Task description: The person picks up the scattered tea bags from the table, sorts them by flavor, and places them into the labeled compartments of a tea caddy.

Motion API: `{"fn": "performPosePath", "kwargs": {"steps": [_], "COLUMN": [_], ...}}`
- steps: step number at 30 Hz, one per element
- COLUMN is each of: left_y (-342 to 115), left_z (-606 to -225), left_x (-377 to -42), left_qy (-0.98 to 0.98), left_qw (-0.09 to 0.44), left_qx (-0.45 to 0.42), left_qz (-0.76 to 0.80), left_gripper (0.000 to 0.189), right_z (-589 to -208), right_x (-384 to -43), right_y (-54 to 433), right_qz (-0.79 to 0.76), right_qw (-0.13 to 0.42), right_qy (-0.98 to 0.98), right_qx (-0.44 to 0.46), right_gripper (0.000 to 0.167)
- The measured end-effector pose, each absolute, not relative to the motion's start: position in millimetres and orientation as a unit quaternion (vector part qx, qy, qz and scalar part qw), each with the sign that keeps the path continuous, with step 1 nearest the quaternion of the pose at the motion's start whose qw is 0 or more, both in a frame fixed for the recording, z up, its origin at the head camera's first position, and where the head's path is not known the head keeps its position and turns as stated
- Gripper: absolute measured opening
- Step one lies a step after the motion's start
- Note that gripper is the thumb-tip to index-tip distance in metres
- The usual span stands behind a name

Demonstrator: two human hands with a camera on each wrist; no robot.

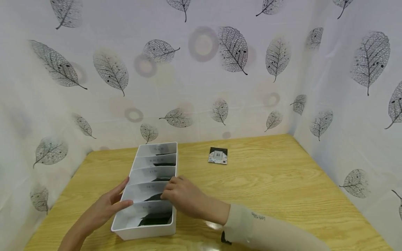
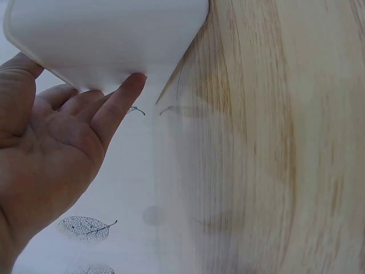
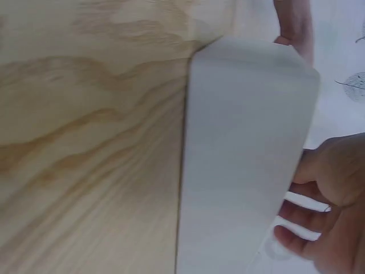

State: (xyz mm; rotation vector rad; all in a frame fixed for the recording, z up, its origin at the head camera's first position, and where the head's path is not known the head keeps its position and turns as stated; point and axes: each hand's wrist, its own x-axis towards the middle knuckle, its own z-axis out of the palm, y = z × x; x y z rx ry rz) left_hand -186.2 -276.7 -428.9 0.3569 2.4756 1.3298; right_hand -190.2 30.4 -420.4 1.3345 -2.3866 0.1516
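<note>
A white divided storage box (image 1: 144,233) stands on the table, with several compartments in a row and a dark flat item in each. Along its left side lies my left hand (image 1: 106,205), thumb tip at the rim. In the left wrist view the fingers of the left hand (image 2: 63,137) are nearly straight and touch the outer wall. My right hand (image 1: 185,195) reaches over the right rim, fingers bent down beside a dark item (image 1: 154,197) in the second compartment from the front. The rim hides those fingertips; whether they pinch anything cannot be seen.
A small square black-and-white packet (image 1: 218,156) lies farther back on the wooden table (image 1: 267,174), right of the box. Leaf-patterned cloth (image 1: 201,80) hangs behind the table and along both sides. A small dark shape (image 1: 225,238) shows below the right sleeve.
</note>
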Motion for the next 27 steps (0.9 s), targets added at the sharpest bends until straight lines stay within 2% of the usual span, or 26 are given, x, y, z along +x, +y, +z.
{"fn": "performPosePath", "kwargs": {"steps": [6,12,15,19,24,27], "left_y": [-277,-277,-277,-276,-276,-277], "left_z": [-429,-430,-429,-429,-429,-430], "left_x": [-186,-186,-186,-185,-186,-186], "left_qy": [0.866,0.869,0.87,0.871,0.872,0.872], "left_qw": [0.15,0.15,0.15,0.149,0.149,0.152], "left_qx": [0.128,0.127,0.126,0.126,0.122,0.121], "left_qz": [0.459,0.455,0.452,0.451,0.45,0.449], "left_gripper": [0.085,0.085,0.085,0.085,0.085,0.086], "right_z": [-411,-411,-412,-414,-411,-410], "right_x": [-188,-190,-193,-198,-204,-210], "right_y": [27,29,33,44,62,73], "right_qz": [0.023,0.041,0.112,0.26,0.429,0.469], "right_qw": [0.142,0.131,0.112,0.058,0.006,0.0], "right_qy": [-0.886,-0.881,-0.868,-0.84,-0.804,-0.803], "right_qx": [0.441,0.453,0.471,0.474,0.411,0.367], "right_gripper": [0.018,0.02,0.018,0.017,0.023,0.025]}}
